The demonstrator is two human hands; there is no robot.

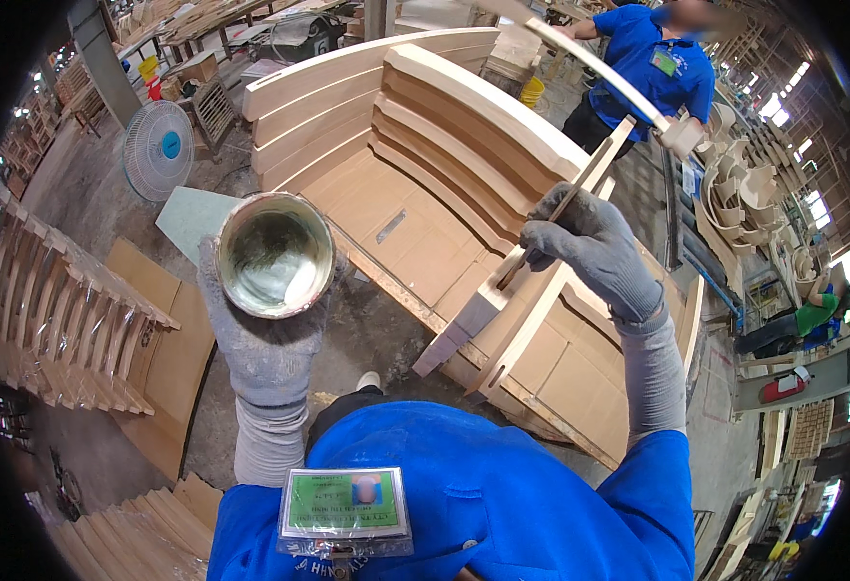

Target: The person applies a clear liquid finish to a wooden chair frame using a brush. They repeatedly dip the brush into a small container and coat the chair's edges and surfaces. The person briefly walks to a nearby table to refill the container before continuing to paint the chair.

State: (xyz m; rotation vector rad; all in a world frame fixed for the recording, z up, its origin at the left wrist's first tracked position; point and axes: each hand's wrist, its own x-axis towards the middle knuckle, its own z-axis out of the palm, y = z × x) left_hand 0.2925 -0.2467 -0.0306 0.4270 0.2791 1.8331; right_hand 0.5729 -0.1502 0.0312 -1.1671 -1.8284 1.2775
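My left hand (pixel 275 356), in a grey glove, is closed around a round can (pixel 247 232) with a smeared rim. A pale, glossy liquid lies in the bottom of the can. My right hand (pixel 594 242), also gloved, pinches a thin brown stick (pixel 564 204). The stick slants down, its lower end at a slot in a pale wooden piece (pixel 471 321). A second slotted wooden piece (pixel 517 341) runs beside it. Both lie across a cardboard-covered table (pixel 415 259). Curved wooden rails (pixel 473 131) are stacked on the table's far side.
Across the table, a person in a blue shirt (pixel 652 68) holds a curved wooden part (pixel 599 70). A standing fan (pixel 159 150) is at left, near a stack of wooden parts (pixel 62 300) and cardboard (pixel 168 363). More curved parts (pixel 749 189) are piled at right.
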